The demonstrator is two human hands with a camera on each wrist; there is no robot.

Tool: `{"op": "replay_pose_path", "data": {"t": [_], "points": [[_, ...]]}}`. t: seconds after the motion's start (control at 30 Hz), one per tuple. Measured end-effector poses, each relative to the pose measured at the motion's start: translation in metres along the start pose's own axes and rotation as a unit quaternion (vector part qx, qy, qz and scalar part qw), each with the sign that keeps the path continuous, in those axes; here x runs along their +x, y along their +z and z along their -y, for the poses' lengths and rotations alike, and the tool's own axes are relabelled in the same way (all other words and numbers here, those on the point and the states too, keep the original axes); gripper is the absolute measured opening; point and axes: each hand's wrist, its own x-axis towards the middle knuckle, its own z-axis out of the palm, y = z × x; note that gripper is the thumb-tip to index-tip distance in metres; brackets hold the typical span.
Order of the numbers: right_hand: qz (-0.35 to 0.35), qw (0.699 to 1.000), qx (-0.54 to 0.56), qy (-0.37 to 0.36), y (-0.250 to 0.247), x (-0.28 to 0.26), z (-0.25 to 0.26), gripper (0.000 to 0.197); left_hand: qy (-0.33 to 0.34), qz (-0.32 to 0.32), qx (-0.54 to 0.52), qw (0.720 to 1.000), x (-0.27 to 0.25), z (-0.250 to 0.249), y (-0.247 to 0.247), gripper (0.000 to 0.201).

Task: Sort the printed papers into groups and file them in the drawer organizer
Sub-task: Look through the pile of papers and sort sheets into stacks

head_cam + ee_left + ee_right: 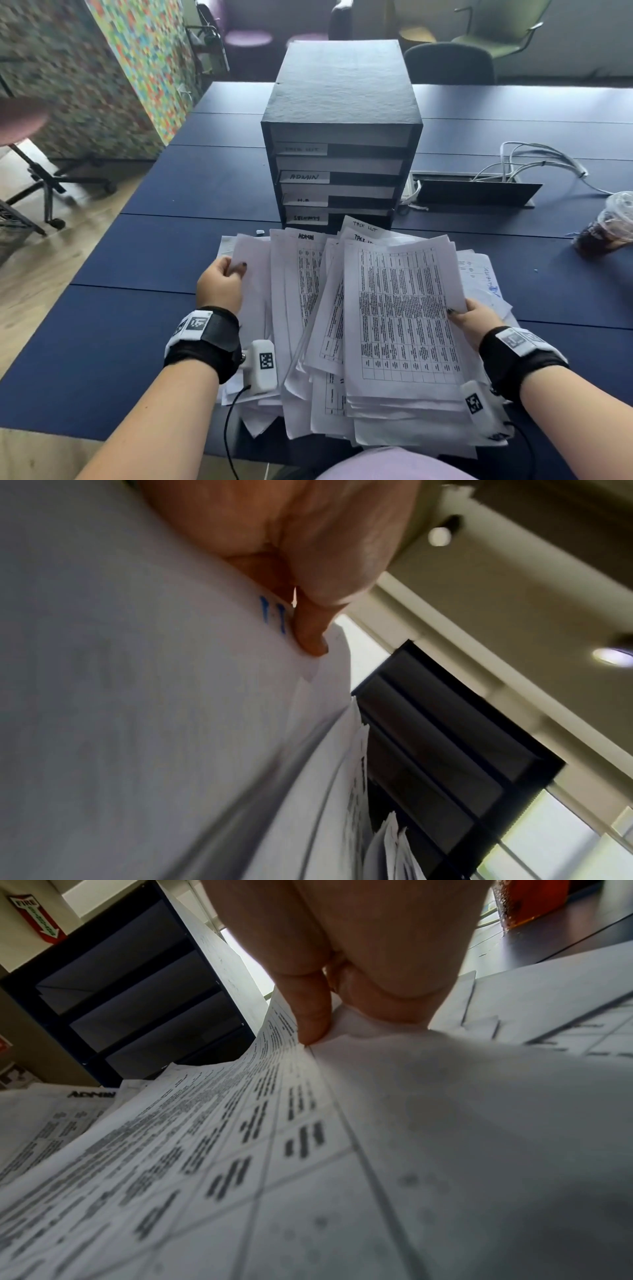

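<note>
Papers: a loose, fanned heap of printed papers lies on the blue table, just in front of the drawer organizer. Most sheets carry dense printed tables; handwritten headings such as ADMIN and TASK LIST show on the top edges of a few.
Left hand: the left hand pinches the upper corner of a sheet at the left of the heap. In the left wrist view a fingertip presses the paper edge beside blue handwriting, so this grip is closed on paper.
Right hand: the right hand holds the right edge of the top table sheet, thumb on top and fingers beneath; the right wrist view shows that edge lifted and curled.
Organizer: black, upright, with four labelled slots: one hard to read (perhaps TASK LIST), ADMIN, a short blurred one and one that may say SECURITY. Pale surfaces show inside the slots; whether those are filed papers or tray floors I cannot tell.
Progress: judged early. The heap is mixed, no separate groups are visible, and nearly all sorting and filing appears left.
Surroundings: an iced drink cup and white cables are to the right, well apart from the heap.
</note>
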Motion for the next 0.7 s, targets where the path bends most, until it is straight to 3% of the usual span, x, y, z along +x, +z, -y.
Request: {"op": "replay_pose_path", "data": {"t": [0.17,0.3,0.4,0.47,0.57,0.63,0.7], "points": [[-0.011,1.0,-0.025,-0.005,0.001,0.002,-0.004,0.033,0.156,-0.085,0.011,0.984,0.001,-0.038,-0.021,0.016],[-0.012,1.0,-0.016,-0.003,0.001,0.001,-0.003,0.032,0.268,-0.173,-0.009,0.948,0.002,-0.074,-0.039,0.017],[-0.007,1.0,-0.008,-0.003,0.003,0.011,-0.013,0.033,0.334,-0.183,-0.035,0.924,-0.01,-0.103,-0.047,0.016],[-0.001,1.0,-0.004,-0.003,0.004,0.02,-0.02,0.035,0.371,-0.134,-0.065,0.916,-0.02,-0.117,-0.044,0.02],[0.006,1.0,0.01,-0.003,0.001,0.01,-0.012,0.032,0.402,0.051,-0.136,0.904,-0.027,-0.116,-0.027,0.007],[0.011,1.0,0.017,-0.001,0.0,0.004,-0.008,0.029,0.401,0.165,-0.094,0.896,-0.026,-0.1,-0.011,0.004],[0.002,0.999,0.033,0.003,-0.002,0.002,-0.007,0.028,0.378,0.209,0.012,0.902,-0.023,-0.075,0.005,0.012]]}}
